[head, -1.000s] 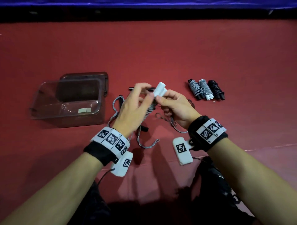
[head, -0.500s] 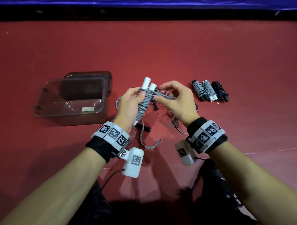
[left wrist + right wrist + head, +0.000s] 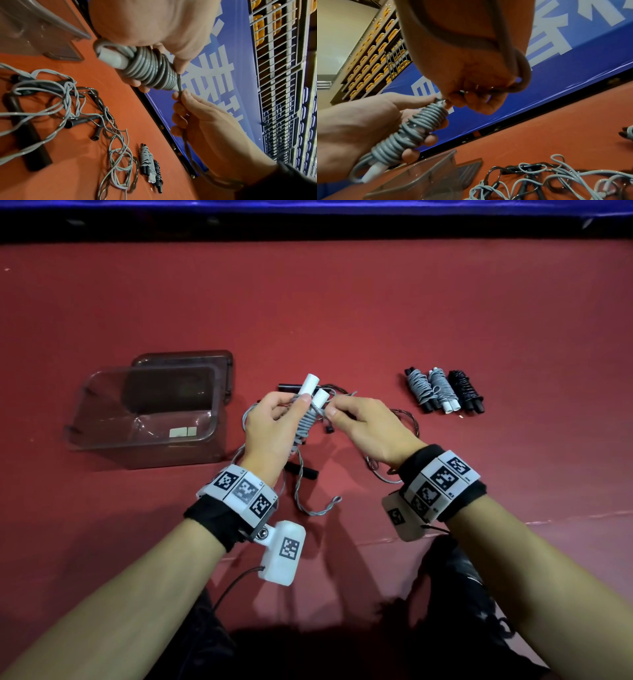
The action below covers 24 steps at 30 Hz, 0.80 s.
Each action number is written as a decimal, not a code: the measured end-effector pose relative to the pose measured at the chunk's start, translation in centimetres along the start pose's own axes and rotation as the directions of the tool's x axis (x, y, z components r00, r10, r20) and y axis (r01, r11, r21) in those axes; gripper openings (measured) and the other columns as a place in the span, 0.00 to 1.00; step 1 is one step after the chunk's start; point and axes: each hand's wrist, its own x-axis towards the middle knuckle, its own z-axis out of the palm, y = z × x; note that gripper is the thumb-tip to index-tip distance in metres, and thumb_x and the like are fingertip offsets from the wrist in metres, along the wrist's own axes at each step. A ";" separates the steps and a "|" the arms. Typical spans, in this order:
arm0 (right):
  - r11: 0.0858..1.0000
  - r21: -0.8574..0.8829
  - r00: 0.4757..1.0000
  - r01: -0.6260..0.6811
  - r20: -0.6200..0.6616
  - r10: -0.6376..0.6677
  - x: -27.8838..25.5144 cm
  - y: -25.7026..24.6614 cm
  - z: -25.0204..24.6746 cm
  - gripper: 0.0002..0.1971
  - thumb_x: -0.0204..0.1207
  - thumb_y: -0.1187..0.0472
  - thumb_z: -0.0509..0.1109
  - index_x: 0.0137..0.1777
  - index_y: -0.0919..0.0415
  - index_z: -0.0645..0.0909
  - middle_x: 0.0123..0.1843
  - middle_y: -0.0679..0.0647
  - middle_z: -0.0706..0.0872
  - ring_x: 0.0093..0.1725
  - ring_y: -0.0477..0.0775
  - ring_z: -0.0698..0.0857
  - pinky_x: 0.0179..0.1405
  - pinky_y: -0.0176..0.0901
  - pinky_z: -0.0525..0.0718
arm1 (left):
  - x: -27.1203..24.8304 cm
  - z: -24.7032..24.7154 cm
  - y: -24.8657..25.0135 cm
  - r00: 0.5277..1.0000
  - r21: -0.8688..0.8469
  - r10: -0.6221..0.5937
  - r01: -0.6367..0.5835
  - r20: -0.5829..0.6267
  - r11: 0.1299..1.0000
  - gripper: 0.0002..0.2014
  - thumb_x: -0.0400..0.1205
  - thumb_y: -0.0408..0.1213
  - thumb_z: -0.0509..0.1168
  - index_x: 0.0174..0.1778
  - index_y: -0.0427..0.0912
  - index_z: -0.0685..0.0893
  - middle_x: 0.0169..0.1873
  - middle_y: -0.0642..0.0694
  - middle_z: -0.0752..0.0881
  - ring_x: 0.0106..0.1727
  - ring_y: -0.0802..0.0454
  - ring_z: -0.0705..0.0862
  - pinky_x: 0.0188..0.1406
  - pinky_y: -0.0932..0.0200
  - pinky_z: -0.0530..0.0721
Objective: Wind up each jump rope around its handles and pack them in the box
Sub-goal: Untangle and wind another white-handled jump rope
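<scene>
Head view
Left hand [image 3: 274, 433]: it is curled around the grey jump rope [image 3: 306, 424], above the red floor [image 3: 342, 302]. The two white handles [image 3: 313, 392] stick up side by side out of the fist, and the cord is coiled around them.
Right hand [image 3: 363, 429]: thumb and forefinger pinch the cord just beside the top of the coils; the other fingers are curled in.
Box [image 3: 150, 446]: a clear brown box, open, on the floor left of the hands, with its lid [image 3: 185, 361] lying behind it.
Wound ropes [image 3: 443, 390]: three finished bundles lie side by side on the floor to the right, well apart from the box.
Loose ropes [image 3: 308, 501]: grey cords and black handles lie tangled under the hands.

Left wrist view
Left hand [image 3: 154, 23]: its fingers close around the grey jump rope [image 3: 150, 69], which has tight coils.
Right hand [image 3: 202, 115]: the fingertips [image 3: 178, 94] hold the free cord where it leaves the coils.
Loose ropes [image 3: 68, 108]: spread on the floor, with the wound ropes [image 3: 150, 167] farther away.

Right wrist view
Left hand [image 3: 359, 121]: it is wrapped around the grey jump rope [image 3: 412, 134]; one white handle end shows below the fist.
Right hand [image 3: 467, 60]: it pinches the cord at the upper end of the coils, and a loop of cord runs across the palm.
Box [image 3: 423, 178]: one corner shows below the hands.
</scene>
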 end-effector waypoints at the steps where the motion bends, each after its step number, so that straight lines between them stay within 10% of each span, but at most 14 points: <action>1: 0.999 -0.036 1.000 -0.008 0.016 0.008 -0.1 -0.1 0.1 0.15 0.88 0.45 0.60 0.42 0.49 0.77 0.35 0.45 0.82 0.39 0.50 0.80 0.46 0.55 0.81 | 0.0 0.0 0.0 1.000 0.002 -0.010 0.010 -0.001 1.000 0.09 0.82 0.42 0.75 0.52 0.41 0.89 0.42 0.44 0.94 0.40 0.55 0.90 0.43 0.56 0.86; 7: 0.982 -0.191 0.993 0.006 -0.116 -0.028 -0.7 -0.9 0.3 0.21 0.83 0.39 0.66 0.30 0.44 0.71 0.25 0.46 0.73 0.29 0.46 0.73 0.33 0.50 0.71 | 0.0 0.0 0.5 1.000 0.061 0.023 -0.024 0.004 0.998 0.03 0.78 0.41 0.73 0.46 0.50 0.88 0.38 0.47 0.93 0.36 0.57 0.86 0.39 0.56 0.83; 11: 0.967 -0.253 0.999 -0.005 -0.034 -0.004 -0.7 -0.6 0.6 0.24 0.89 0.39 0.54 0.41 0.52 0.82 0.31 0.50 0.82 0.35 0.52 0.80 0.42 0.54 0.80 | 0.1 -0.1 0.6 1.000 0.068 0.017 -0.018 0.008 0.998 0.03 0.79 0.41 0.74 0.46 0.49 0.89 0.37 0.48 0.93 0.35 0.56 0.87 0.36 0.60 0.84; 18: 0.916 0.384 0.993 -0.116 0.043 0.108 -0.3 0.2 0.7 0.18 0.87 0.51 0.68 0.47 0.68 0.85 0.37 0.62 0.81 0.36 0.48 0.75 0.39 0.44 0.74 | -0.1 -0.2 1.3 0.984 -0.054 -0.162 0.166 0.072 0.985 0.08 0.81 0.37 0.72 0.47 0.36 0.90 0.31 0.39 0.86 0.26 0.47 0.84 0.21 0.60 0.79; 21: 0.662 0.715 0.964 -0.226 0.067 0.257 -0.2 0.2 1.3 0.16 0.80 0.59 0.77 0.63 0.63 0.78 0.49 0.53 0.87 0.44 0.47 0.83 0.44 0.36 0.80 | 0.4 -1.1 1.6 0.890 -0.171 -0.346 0.406 0.296 0.898 0.19 0.77 0.45 0.68 0.52 0.29 0.87 0.34 0.33 0.83 0.26 0.40 0.82 0.18 0.58 0.75; 24: 0.485 0.850 0.978 -0.207 0.163 0.130 -0.5 0.1 1.1 0.22 0.77 0.64 0.74 0.71 0.62 0.77 0.55 0.50 0.90 0.46 0.46 0.87 0.45 0.33 0.83 | 0.0 -1.5 2.2 0.727 -0.122 -0.418 0.562 0.545 0.818 0.16 0.76 0.44 0.65 0.45 0.34 0.89 0.35 0.38 0.84 0.26 0.44 0.80 0.17 0.61 0.74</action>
